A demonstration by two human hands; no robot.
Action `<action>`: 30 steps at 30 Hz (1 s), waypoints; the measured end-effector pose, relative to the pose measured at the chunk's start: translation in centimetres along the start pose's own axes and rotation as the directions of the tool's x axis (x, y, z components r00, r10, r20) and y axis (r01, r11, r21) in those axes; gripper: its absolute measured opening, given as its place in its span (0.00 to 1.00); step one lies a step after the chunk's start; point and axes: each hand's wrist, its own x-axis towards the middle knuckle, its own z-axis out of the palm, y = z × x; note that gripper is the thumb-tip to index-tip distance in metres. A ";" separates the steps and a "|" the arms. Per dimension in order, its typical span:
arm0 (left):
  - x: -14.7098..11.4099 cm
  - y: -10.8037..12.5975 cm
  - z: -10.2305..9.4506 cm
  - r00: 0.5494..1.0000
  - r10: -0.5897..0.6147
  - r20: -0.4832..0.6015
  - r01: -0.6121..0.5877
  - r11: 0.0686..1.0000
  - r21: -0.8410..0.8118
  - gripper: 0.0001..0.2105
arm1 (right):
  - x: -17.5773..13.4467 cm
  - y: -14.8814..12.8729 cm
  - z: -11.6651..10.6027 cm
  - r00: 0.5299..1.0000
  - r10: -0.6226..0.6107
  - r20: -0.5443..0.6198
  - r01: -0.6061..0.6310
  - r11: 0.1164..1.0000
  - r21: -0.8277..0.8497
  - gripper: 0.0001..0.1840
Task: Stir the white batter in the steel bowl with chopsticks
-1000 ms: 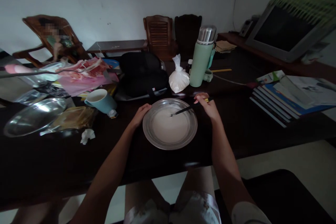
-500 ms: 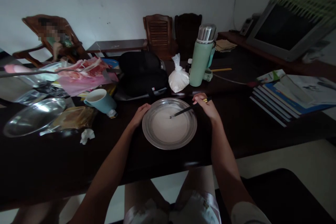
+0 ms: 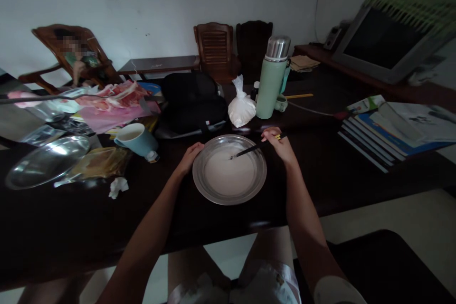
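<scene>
A round metal bowl (image 3: 230, 200) with a pale, milky mixture (image 3: 231, 173) in it stands on the dark table in front of me. At its left rim is my left hand (image 3: 192, 154), its fingers closed against the edge. My right hand (image 3: 278, 143), over the right side of the bowl, grips black chopsticks (image 3: 251, 148) with a gold band near the top. Their tips reach the mixture left of the bowl's middle. Just behind the bowl sits a knotted plastic bag of white powder (image 3: 242, 110).
A green thermos (image 3: 272, 83) and a black bag (image 3: 192, 104) stand behind the bowl. To the left are a blue mug (image 3: 137, 140), a tilted metal basin (image 3: 46, 161) and raw meat (image 3: 114, 95) on pink plastic. Books (image 3: 374, 145) are stacked right. A person (image 3: 80, 64) sits far left.
The view has tilted slightly, so everything sits a little lower. Both hands keep their hold, and the chopstick tips stay at nearly the same spot in the bowl.
</scene>
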 end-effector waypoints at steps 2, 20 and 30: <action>0.0 -0.1 0.0 1.000 0.010 0.000 -0.010 1.000 0.005 0.22 | 0.0 0.0 -0.8 1.000 0.022 -0.013 -0.022 1.000 0.019 0.28; 0.0 -0.1 -0.1 1.000 0.015 0.006 -0.015 1.000 0.004 0.23 | -0.4 -0.4 -1.3 0.980 0.053 0.192 -0.061 0.998 0.034 0.26; -0.1 0.3 0.0 1.000 0.023 0.013 -0.024 0.999 0.025 0.23 | -0.2 0.0 -0.2 1.000 0.002 0.016 -0.001 0.999 -0.038 0.22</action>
